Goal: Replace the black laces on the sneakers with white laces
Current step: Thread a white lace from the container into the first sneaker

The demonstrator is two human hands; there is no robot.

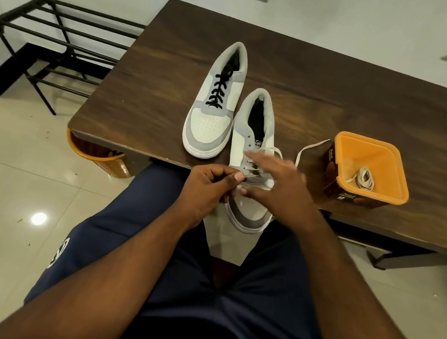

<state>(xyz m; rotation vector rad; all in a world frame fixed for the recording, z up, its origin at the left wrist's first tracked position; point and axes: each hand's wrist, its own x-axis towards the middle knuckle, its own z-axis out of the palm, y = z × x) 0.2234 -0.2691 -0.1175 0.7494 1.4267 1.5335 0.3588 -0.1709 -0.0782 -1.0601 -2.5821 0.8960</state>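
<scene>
Head view: the near sneaker (255, 156) hangs its toe over the table (341, 99) edge at 6 o'clock, apparently to bring the lower eyelets within reach. The left hand (208, 187) is curled, thumb and fingers pinching what looks like the white lace (307, 149) end at the lowest eyelets. The right hand (278, 182) spreads loosely open over the tongue, motion-blurred, and whether it holds lace cannot be told. Lace slack trails to 2 o'clock. A spare lace (364, 179) lies in the orange tub (347, 140) at 3 o'clock. The black-laced sneaker (214, 104) sits at 11 o'clock, just beside. Open tabletop lies beyond
</scene>
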